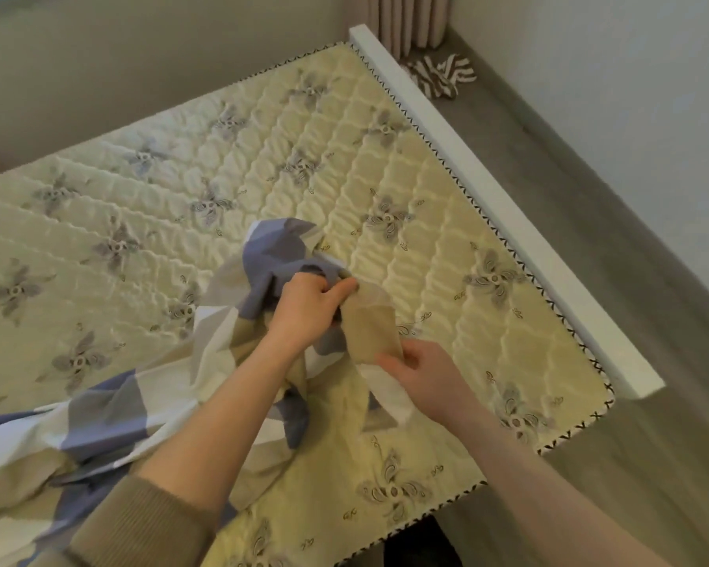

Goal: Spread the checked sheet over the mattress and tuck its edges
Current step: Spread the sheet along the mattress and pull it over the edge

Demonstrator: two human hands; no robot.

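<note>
The checked sheet (pixel 111 419), in blue, beige and white squares, lies bunched on the near left part of the mattress (pixel 263 165). The mattress is cream, quilted, with grey flower prints, and most of it is bare. My left hand (pixel 308 308) grips a raised fold of the sheet above the mattress's middle. My right hand (pixel 422 378) pinches a beige corner of the same sheet just below and to the right of the left hand. The two hands are close together, holding the cloth up off the mattress.
A white bed rail (pixel 500 198) runs along the mattress's right side. Beyond it lies grey floor (pixel 590 223) with a striped cloth (pixel 439 75) near a curtain (pixel 410 18) in the far corner. A wall (pixel 140 67) borders the far side of the bed.
</note>
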